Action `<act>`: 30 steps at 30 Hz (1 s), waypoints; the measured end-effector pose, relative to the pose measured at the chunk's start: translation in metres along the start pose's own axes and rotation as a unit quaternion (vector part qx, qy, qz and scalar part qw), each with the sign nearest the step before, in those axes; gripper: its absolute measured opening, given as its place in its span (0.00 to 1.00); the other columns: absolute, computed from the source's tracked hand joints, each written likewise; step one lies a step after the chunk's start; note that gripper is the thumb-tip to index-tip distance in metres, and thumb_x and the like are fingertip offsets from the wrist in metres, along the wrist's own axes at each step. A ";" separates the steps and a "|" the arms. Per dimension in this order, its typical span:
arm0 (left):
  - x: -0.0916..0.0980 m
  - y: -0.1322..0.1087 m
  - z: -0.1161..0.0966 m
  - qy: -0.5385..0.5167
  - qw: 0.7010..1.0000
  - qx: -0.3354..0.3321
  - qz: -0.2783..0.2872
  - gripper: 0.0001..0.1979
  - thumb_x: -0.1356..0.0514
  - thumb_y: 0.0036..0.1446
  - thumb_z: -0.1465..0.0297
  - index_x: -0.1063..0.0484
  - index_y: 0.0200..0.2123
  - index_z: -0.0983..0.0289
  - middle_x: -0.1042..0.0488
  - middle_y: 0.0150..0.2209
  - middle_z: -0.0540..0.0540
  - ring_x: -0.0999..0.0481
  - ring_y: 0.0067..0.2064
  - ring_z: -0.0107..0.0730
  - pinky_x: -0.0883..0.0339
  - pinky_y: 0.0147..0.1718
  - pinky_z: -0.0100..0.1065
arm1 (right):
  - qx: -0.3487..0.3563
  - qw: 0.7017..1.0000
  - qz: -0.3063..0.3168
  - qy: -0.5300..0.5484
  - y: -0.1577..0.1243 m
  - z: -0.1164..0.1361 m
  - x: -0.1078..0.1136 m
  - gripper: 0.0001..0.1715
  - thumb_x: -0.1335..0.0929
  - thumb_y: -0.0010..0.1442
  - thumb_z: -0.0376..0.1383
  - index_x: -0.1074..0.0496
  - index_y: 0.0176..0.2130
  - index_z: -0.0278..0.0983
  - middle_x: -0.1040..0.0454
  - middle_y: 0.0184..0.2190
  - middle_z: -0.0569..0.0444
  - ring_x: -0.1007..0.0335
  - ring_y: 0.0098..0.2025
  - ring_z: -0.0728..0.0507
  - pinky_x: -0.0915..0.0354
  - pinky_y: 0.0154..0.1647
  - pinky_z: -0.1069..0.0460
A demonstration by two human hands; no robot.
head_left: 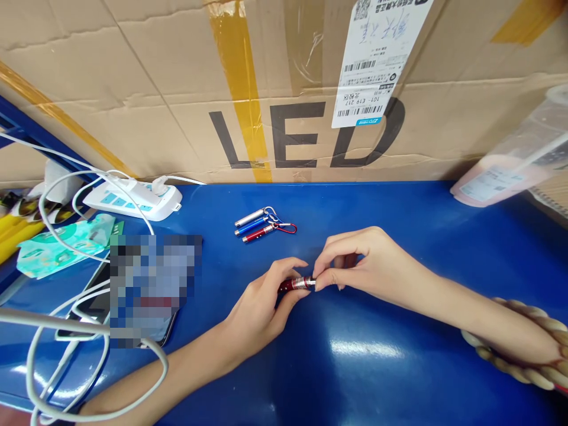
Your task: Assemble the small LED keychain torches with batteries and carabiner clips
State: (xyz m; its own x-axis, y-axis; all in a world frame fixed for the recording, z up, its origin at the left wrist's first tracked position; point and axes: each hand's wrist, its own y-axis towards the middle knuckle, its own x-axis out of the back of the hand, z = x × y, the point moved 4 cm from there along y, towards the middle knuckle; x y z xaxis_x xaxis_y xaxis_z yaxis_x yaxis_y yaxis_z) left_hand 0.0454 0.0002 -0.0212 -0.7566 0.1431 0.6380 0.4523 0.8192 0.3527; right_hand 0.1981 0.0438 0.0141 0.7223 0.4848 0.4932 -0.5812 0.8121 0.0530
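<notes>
My left hand [264,302] wraps its fingers around a small red mini flashlight [298,284] with a silver band. At its right end, my right hand [355,260] pinches a small silver part between thumb and fingertips; whether that part is joined to the body I cannot tell. Beyond my hands lie a silver mini flashlight [249,218], a blue mini flashlight [251,227] and another red mini flashlight [258,234], side by side with small carabiner clips at their right ends.
Behind the blue table [377,378] stands a large cardboard box [168,77]. On the left are a white power strip [133,198], a green tissue pack [66,245], a blurred-out phone [177,319] and looped white cables [102,355]. A clear plastic container [492,174] stands back right.
</notes>
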 end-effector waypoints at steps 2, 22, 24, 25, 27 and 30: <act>-0.001 0.001 0.002 0.010 1.000 0.016 0.019 0.10 0.49 0.63 0.73 0.40 0.48 0.63 0.27 0.35 0.53 0.27 0.34 0.28 0.31 0.34 0.28 | 0.002 1.000 -0.006 -0.022 0.000 -0.001 0.001 0.05 0.28 0.50 0.36 0.25 0.24 0.37 0.27 0.23 0.59 0.33 0.21 0.53 0.40 0.23 0.57; -0.004 -0.002 -0.010 -0.012 0.998 -0.009 0.063 0.08 0.53 0.63 0.73 0.35 0.37 0.65 0.32 0.25 0.50 0.33 0.25 0.27 0.38 0.25 0.27 | 0.109 0.962 0.031 -0.249 -0.010 0.014 0.005 0.13 0.34 0.59 0.43 0.26 0.27 0.40 0.25 0.27 0.59 0.31 0.27 0.50 0.43 0.25 0.55; -0.005 -0.003 -0.012 -0.016 0.998 -0.014 0.067 0.08 0.53 0.63 0.73 0.35 0.37 0.65 0.33 0.24 0.48 0.35 0.22 0.25 0.40 0.23 0.26 | 0.109 0.961 0.067 -0.244 -0.010 0.013 0.004 0.15 0.36 0.60 0.43 0.26 0.28 0.40 0.25 0.27 0.58 0.30 0.27 0.50 0.42 0.26 0.55; -0.005 -0.003 -0.013 -0.016 0.997 -0.014 0.069 0.08 0.53 0.63 0.73 0.35 0.37 0.65 0.33 0.23 0.48 0.36 0.21 0.24 0.42 0.21 0.25 | 0.112 0.960 0.087 -0.242 -0.010 0.012 0.002 0.15 0.37 0.62 0.42 0.26 0.28 0.39 0.25 0.27 0.58 0.30 0.28 0.49 0.42 0.27 0.55; -0.006 -0.004 -0.013 -0.012 0.997 -0.013 0.069 0.09 0.53 0.63 0.73 0.34 0.37 0.65 0.33 0.22 0.47 0.37 0.20 0.23 0.43 0.20 0.25 | 0.126 0.954 0.119 -0.245 -0.011 0.012 0.000 0.16 0.39 0.64 0.40 0.26 0.30 0.39 0.26 0.27 0.57 0.30 0.29 0.49 0.41 0.28 0.56; -0.007 -0.005 -0.012 -0.008 0.998 -0.015 0.062 0.09 0.53 0.63 0.73 0.34 0.37 0.65 0.32 0.24 0.48 0.37 0.21 0.23 0.42 0.21 0.25 | 0.141 0.944 0.133 -0.268 -0.013 0.013 -0.004 0.18 0.42 0.66 0.38 0.27 0.31 0.38 0.26 0.28 0.57 0.30 0.29 0.50 0.41 0.27 0.56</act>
State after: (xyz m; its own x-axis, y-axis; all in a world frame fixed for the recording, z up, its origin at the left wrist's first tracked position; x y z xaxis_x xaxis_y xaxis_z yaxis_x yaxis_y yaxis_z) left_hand 0.0539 -0.0112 -0.0190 -0.7010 0.2509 0.6675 0.5567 0.7775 0.2924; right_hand 0.1980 0.0268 0.0226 0.2880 0.3640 0.8858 -0.8467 0.5288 0.0580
